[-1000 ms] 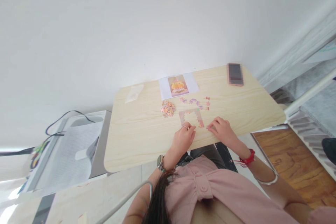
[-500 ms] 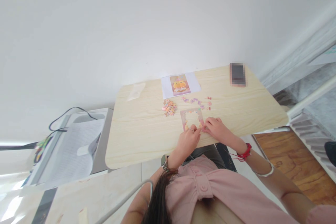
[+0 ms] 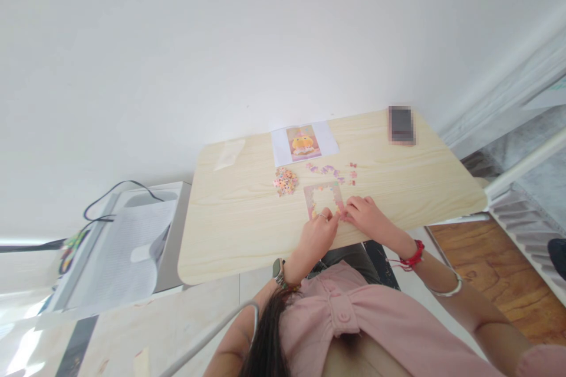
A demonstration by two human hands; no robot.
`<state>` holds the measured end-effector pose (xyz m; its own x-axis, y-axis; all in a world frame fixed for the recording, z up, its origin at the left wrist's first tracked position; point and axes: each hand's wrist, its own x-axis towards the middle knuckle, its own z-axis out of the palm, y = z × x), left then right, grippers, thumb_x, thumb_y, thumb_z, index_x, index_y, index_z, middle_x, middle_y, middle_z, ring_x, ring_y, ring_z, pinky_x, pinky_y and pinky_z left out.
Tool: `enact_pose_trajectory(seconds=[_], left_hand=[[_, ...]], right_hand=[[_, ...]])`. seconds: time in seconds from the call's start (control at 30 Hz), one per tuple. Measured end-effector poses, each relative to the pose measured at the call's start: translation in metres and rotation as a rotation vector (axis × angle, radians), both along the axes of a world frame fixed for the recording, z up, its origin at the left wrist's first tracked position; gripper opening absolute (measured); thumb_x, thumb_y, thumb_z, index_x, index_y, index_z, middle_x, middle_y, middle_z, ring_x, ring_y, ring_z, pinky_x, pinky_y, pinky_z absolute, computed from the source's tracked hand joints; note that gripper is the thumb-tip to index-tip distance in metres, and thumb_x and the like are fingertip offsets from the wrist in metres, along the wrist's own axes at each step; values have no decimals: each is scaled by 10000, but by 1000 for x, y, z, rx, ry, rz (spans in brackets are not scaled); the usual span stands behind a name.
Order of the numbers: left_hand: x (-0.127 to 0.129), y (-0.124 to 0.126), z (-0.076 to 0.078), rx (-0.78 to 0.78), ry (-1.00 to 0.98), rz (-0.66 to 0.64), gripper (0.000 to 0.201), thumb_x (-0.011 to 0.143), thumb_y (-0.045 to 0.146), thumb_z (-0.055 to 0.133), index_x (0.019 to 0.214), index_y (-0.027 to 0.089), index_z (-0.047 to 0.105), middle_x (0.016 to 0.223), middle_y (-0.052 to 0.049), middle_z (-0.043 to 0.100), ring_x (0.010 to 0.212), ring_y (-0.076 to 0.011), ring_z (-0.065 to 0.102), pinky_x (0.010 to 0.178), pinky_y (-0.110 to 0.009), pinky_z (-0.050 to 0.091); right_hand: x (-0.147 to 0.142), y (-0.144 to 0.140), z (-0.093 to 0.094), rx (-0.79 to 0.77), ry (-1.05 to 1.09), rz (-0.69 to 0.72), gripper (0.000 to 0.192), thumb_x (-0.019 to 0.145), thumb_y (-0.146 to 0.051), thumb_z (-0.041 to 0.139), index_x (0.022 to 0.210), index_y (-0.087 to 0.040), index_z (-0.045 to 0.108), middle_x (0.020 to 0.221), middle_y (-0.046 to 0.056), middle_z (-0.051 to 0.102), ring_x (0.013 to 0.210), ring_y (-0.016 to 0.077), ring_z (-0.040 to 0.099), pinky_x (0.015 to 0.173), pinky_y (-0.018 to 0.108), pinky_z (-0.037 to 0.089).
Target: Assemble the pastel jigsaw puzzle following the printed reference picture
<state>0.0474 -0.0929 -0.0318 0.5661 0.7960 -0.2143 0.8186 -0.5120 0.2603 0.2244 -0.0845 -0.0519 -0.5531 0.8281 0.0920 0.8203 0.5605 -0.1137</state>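
Both hands meet at the near right corner of a partly built puzzle frame (image 3: 324, 199) lying flat close to the table's (image 3: 230, 230) front edge, its long axis running away from the person. The left hand (image 3: 315, 240) and right hand (image 3: 366, 219) press curled fingers there; whether they pinch a piece cannot be told. Beyond the fingers lie loose pieces (image 3: 285, 181) and a reference picture (image 3: 303, 144), with bare wood left of them.

Both grips meet at the near right corner of the puzzle frame (image 3: 324, 199). Left of them the surface (image 3: 230, 224) lies bare. Beyond, a piece pile (image 3: 285, 181) and loose pieces (image 3: 329, 171) crowd the way; the phone (image 3: 401, 124) sits well apart, far right.
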Motion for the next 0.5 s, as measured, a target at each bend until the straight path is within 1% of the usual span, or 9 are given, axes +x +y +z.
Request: enact_pose_trajectory(seconds=[0.17, 0.3, 0.43, 0.5], left_hand=[[1, -2, -5, 42, 14, -27, 305, 897, 224, 286, 1150, 241, 454, 977, -64, 491, 789, -152, 535, 605, -241, 453], [1, -2, -7, 54, 13, -14, 303, 892, 214, 300, 1152, 247, 453, 959, -65, 487, 798, -156, 534, 617, -248, 458], [2, -4, -8, 56, 12, 1, 308, 890, 207, 312, 1168, 255, 435, 963, -66, 481, 808, -155, 534, 638, -251, 461], [2, -5, -7, 50, 0, -9, 308, 890, 215, 318, 1174, 264, 425, 971, -61, 479, 803, -151, 536, 634, -248, 461]], right_hand=[[-2, -3, 1, 37, -4, -5, 208, 892, -253, 400, 860, -154, 580, 820, 62, 556, 810, 190, 464, 698, 325, 270], [-2, -7, 0, 44, 57, -31, 264, 906, -275, 363, 862, -162, 597, 818, 70, 563, 813, 186, 472, 701, 322, 278], [-1, -10, -1, 30, 129, -57, 280, 910, -295, 350, 984, -187, 597, 842, 73, 571, 828, 179, 488, 717, 316, 295], [0, -11, -1, 16, 144, -56, 277, 906, -300, 361, 1016, -201, 595, 840, 70, 573, 836, 182, 494, 722, 318, 306]])
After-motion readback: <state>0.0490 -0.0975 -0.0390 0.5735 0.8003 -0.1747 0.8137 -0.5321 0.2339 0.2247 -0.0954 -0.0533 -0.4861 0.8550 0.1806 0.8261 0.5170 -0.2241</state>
